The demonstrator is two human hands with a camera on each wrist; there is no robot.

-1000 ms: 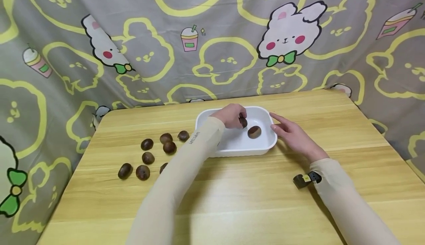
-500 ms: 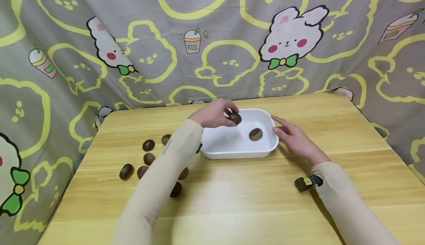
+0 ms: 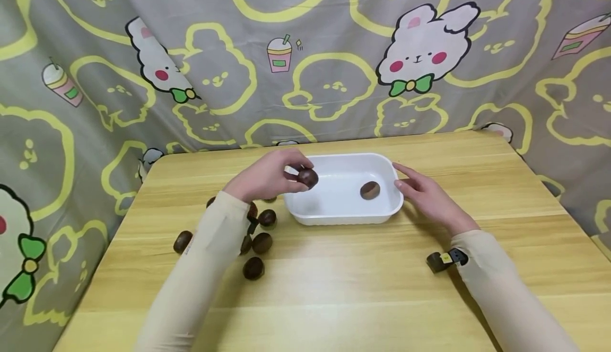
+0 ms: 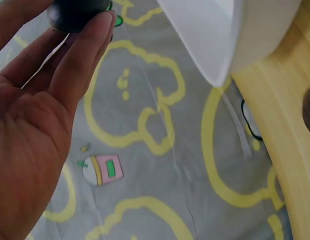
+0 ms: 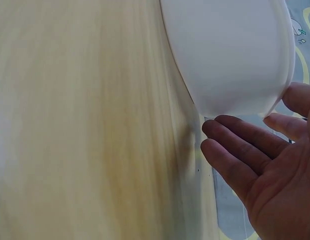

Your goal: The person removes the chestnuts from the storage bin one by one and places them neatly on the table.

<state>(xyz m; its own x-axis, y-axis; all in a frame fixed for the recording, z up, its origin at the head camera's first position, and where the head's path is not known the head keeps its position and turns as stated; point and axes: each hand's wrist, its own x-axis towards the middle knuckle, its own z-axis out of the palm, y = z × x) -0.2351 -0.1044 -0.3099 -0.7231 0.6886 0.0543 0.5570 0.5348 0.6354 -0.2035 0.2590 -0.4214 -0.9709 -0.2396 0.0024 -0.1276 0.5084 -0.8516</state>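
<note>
My left hand (image 3: 269, 176) pinches a dark brown chestnut (image 3: 307, 178) between thumb and fingers, just over the left end of a white plastic tray (image 3: 334, 219). In the left wrist view the held chestnut (image 4: 77, 14) is cut off by the top edge. One chestnut (image 3: 369, 190) lies inside the tray, toward its right end. My right hand (image 3: 431, 198) rests against the tray's right wall with its fingers fairly straight; the right wrist view shows the fingertips (image 5: 210, 127) at the tray's outer side.
Several loose chestnuts (image 3: 253, 268) lie on the wooden table (image 3: 363, 288) left of the tray, some hidden by the left sleeve (image 3: 200, 267). A patterned grey curtain (image 3: 329, 28) hangs behind the table. A small dark device (image 3: 446, 260) sits at the right wrist.
My left hand has drawn back leftward, from over the tray's middle to its left end, still holding a chestnut. The right hand has stayed against the tray.
</note>
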